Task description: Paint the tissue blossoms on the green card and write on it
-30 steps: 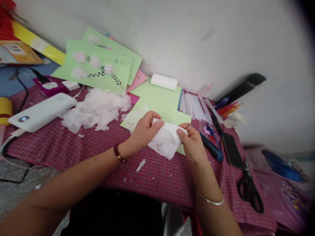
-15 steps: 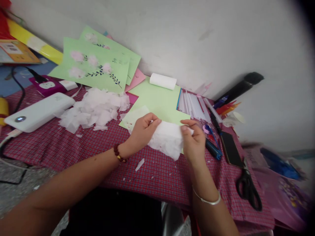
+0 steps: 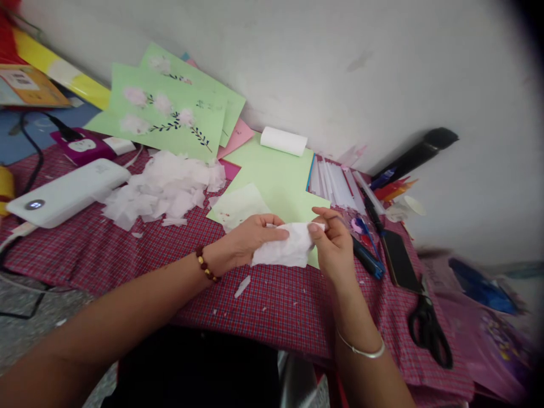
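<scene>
Both hands pinch a piece of white tissue paper (image 3: pixel 285 249) above the near edge of the table. My left hand (image 3: pixel 255 238) grips its left part, thumb on top. My right hand (image 3: pixel 334 238) holds the upper right corner between thumb and fingers. Behind the hands lies a light green sheet (image 3: pixel 278 178), partly covered by a thin whitish sheet (image 3: pixel 242 205) with small reddish specks. To the left is a heap of torn white tissue pieces (image 3: pixel 165 184).
Left are a white power bank (image 3: pixel 70 192) and a purple socket (image 3: pixel 83 147). Green flower pictures (image 3: pixel 170 122) lean on the wall near a white paper roll (image 3: pixel 283 141). Right are a blue stapler (image 3: pixel 369 258), a phone (image 3: pixel 399 259) and black scissors (image 3: pixel 429 328).
The tissue has been drawn together and folded over, its ragged lower edge now out of sight. My left hand has moved slightly down and right, uncovering more of the speckled sheet.
</scene>
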{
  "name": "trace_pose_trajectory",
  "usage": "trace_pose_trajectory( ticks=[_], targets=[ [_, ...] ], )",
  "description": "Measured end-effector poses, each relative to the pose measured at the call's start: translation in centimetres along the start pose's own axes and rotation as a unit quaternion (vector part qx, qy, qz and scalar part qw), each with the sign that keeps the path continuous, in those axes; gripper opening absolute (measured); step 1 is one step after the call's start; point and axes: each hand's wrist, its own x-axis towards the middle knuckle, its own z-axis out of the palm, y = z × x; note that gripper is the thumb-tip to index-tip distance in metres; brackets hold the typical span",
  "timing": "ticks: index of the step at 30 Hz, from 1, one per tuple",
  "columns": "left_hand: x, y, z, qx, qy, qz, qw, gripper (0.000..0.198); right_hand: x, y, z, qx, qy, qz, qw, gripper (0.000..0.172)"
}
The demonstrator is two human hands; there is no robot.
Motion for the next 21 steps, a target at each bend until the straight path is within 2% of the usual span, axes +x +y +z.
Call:
trace_pose_trajectory(
  ticks=[4,6,8,11,13,17,21],
  targets=[
    [0.0,-0.3,0.3,0.023,0.054,0.042,0.997,0.013,0.1,0.0,0.2,0.037,0.003,0.005,0.999,0.027],
    [0.0,-0.6,0.5,0.056,0.052,0.042,0.996,0.012,0.2,0.1,0.2,0.037,-0.001,0.006,0.999,0.026],
    [0.1,-0.7,0.5,0.077,0.045,0.059,0.994,0.015,0.4,0.3,0.0,0.037,0.027,-0.009,0.999,0.026],
    [0.1,-0.6,0.2,0.082,0.062,0.145,0.984,0.020,0.7,0.7,-0.6,0.032,0.082,-0.030,0.996,0.026],
    [0.1,-0.3,-0.1,0.083,0.068,0.178,0.978,0.019,0.8,0.8,-0.8,0.025,0.083,-0.028,0.996,0.026],
    [0.0,0.1,-0.6,0.080,0.049,0.190,0.977,0.019,0.8,0.8,-0.8,0.029,0.082,-0.039,0.995,0.024],
    [-0.2,0.4,-0.6,0.126,0.062,0.230,0.963,0.023,0.8,0.7,-0.9,0.040,0.085,-0.038,0.995,0.022]
  ],
)
